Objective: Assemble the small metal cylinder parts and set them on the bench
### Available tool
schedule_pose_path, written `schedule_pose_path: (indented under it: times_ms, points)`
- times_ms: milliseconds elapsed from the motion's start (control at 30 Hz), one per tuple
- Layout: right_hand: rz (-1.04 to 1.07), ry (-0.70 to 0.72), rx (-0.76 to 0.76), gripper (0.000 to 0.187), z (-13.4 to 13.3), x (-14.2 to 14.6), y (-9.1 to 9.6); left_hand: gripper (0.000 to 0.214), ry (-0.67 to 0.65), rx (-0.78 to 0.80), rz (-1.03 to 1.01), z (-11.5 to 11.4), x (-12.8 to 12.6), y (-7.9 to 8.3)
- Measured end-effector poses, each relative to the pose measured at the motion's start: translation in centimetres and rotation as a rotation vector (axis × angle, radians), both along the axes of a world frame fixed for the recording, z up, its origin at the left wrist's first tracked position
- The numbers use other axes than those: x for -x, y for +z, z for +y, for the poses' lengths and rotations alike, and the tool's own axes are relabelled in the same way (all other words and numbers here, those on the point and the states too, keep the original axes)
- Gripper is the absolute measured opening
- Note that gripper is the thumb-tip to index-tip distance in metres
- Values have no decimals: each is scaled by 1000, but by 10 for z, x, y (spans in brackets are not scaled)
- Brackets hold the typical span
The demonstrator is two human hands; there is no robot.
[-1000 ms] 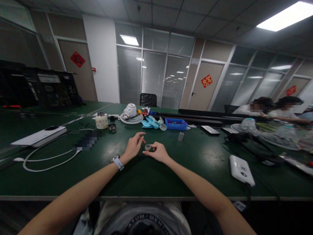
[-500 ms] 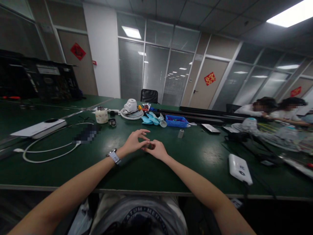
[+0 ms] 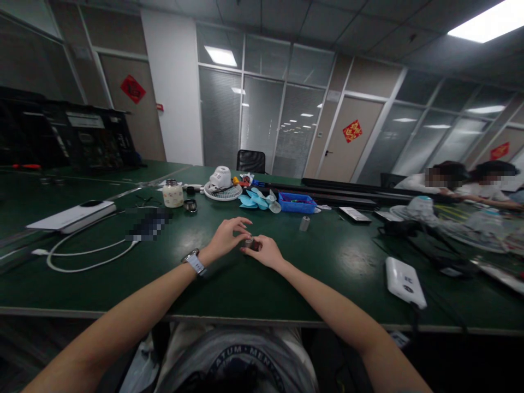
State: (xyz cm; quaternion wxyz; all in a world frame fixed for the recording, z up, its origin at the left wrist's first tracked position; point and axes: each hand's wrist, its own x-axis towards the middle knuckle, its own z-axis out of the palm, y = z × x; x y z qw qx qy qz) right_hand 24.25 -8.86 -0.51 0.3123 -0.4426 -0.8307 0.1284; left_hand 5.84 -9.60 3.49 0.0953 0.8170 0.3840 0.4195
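Near the middle of the green table [image 3: 196,295], my right hand [image 3: 268,252] has its thumb and fingers closed round a small grey metal cylinder [image 3: 249,243], partly hidden by the fingers. My left hand [image 3: 228,236], with a watch at the wrist, is at the cylinder's left side. Its fingers and thumb are spread in a curve, the thumb tip close to the cylinder's top; whether it touches cannot be made out. A second grey cylinder [image 3: 304,223] stands upright on the table, beyond my right hand and to its right.
At the back are a white fan [image 3: 223,185], light-blue fan blades [image 3: 254,199] and a blue basket [image 3: 297,203]. A phone [image 3: 150,224] with a white cable lies left, near a cream jar [image 3: 172,195]. A white power bank [image 3: 405,283] lies right. Two people sit far right.
The cylinder at my right hand shows more plainly now between the hands. Both hands stay nearly in place. The whole view has shifted slightly.
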Motion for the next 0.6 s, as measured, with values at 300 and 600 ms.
schedule_pose_path:
  times_ms: [300, 600]
  points:
    - [1, -14, 7, 44, 0, 0, -2, 16, 20, -38, -135, 0, -1, 2]
    - [-12, -18, 18, 43, -4, 0, 3, 26, 21, 170, -15, 29, 31, -9]
